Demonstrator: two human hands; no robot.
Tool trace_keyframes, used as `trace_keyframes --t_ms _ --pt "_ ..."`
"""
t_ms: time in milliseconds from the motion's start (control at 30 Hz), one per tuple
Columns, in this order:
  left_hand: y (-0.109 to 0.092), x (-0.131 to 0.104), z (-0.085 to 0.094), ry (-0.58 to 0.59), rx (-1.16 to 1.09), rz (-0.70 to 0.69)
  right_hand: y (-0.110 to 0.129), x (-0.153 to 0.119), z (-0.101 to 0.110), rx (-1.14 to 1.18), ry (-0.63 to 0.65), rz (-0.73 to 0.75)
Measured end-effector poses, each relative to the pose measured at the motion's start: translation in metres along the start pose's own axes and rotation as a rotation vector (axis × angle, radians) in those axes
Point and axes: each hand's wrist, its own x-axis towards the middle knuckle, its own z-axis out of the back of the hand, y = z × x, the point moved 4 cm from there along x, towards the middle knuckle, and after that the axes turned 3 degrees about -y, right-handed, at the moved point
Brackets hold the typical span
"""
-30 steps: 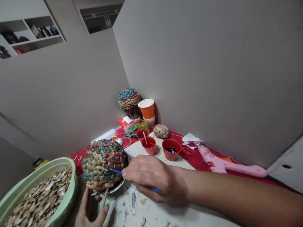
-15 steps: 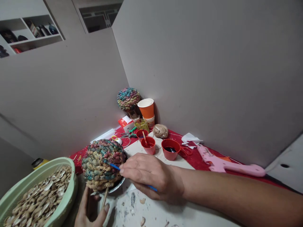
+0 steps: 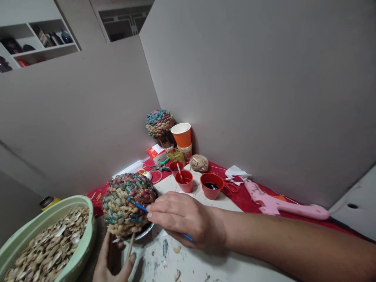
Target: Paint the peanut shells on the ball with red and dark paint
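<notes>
My right hand (image 3: pixel 182 221) pinches a thin blue paintbrush (image 3: pixel 139 206). Its tip touches the side of a dome (image 3: pixel 123 196) covered in nutshells, coloured red, green, blue and yellow, with bare tan shells along the lower edge. Below, my left hand (image 3: pixel 110 264) curves its fingers and thumb around the dome's underside, steadying it; some fingers are hidden. A thin wooden stick (image 3: pixel 131 246) juts down by the left thumb. Under the dome's right side shows the shiny rim of a metal bowl (image 3: pixel 146 232).
A green basket (image 3: pixel 91 223) of shells stands at left. Red cups of paint (image 3: pixel 212 186) sit behind my right hand, near twine (image 3: pixel 199 163), an orange paper cup (image 3: pixel 181 135) and another shell-covered dome (image 3: pixel 160 123). A pink glue gun (image 3: pixel 288 206) lies at right, before grey walls.
My right hand and the brush have shifted very slightly left and down along the dome. The left hand stays in place.
</notes>
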Motion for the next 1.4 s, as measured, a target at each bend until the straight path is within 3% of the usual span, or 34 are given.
trace_keyframes --t_ms 700,1067,1400 --pt "0.0012 0.0004 0.0002 0.013 -0.002 -0.010 0.0043 -0.0007 0.0030 0.050 0.042 -0.045" --pt "0.0038 0.0010 0.0005 -0.005 -0.011 -0.019 -0.0001 -0.0060 0.0005 -0.036 -0.081 0.010" --pt "0.0002 0.0003 0.0009 -0.009 -0.015 -0.017 0.0045 0.0033 0.0058 -0.005 -0.051 -0.027"
